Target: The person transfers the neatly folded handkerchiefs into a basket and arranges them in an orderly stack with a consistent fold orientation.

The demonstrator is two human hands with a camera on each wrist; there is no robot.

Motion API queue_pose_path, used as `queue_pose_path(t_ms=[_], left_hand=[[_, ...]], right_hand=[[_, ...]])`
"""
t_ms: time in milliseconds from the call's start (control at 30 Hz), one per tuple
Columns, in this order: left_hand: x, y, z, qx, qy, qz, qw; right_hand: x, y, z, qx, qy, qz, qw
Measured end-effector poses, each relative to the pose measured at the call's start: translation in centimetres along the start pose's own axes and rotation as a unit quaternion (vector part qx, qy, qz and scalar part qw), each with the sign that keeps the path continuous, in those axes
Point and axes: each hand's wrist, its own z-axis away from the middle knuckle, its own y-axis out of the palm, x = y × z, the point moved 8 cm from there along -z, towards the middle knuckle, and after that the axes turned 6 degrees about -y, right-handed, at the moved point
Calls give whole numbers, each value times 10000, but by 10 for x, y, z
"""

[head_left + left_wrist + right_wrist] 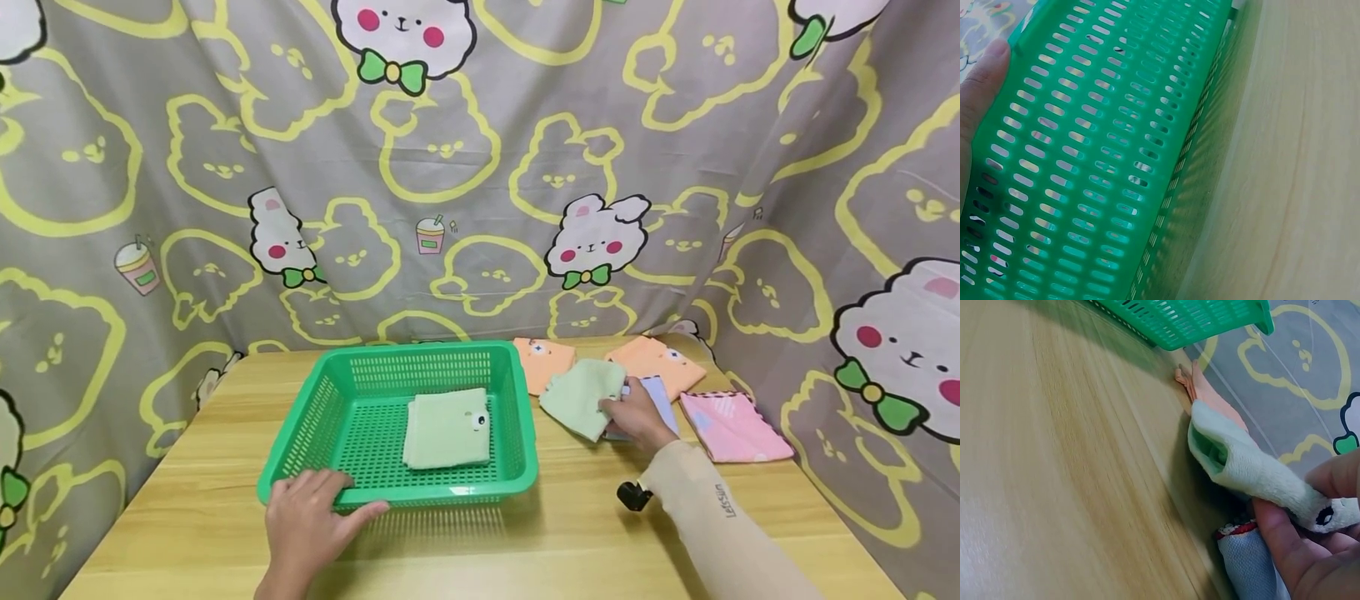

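A pale green washcloth, soft terry with a small stitched eye at one corner, lies folded on the desk just right of a green basket, its long axis running from the right hand up and left toward the basket's right wall. The right hand pinches the cloth's near corner, fingers clamped on the fabric, so the cloth extends leftward from the grip; the right hand is by far the nearer one. A matching folded green cloth already lies flat inside the slotted plastic basket. The left hand rests on the basket's near left rim, fingers spread and relaxed. Behind the held cloth lie two orange cloths, a pale blue one touching the hand, and a pink one, against a cartoon-print curtain.
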Motion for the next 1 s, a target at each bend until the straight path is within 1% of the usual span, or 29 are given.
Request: queue_pose_path(t_ms=[167, 367, 500, 767, 1000], left_hand=[[1, -1, -1, 45, -29, -15, 10000], [0, -1, 1, 69, -41, -32, 10000], [0, 0, 1, 80, -59, -20, 9999], [-1, 1, 3, 31, -3, -2, 10000], [0, 1, 2, -82, 44, 66, 9999]], right_hand=[[1, 1, -1, 34, -17, -146, 9999], [-1, 1, -1, 31, 99, -61, 9999], [1, 2, -2, 64, 40, -63, 10000], [-1, 2, 0, -35, 60, 10, 10000], [3, 0, -2, 33, -43, -41, 10000]])
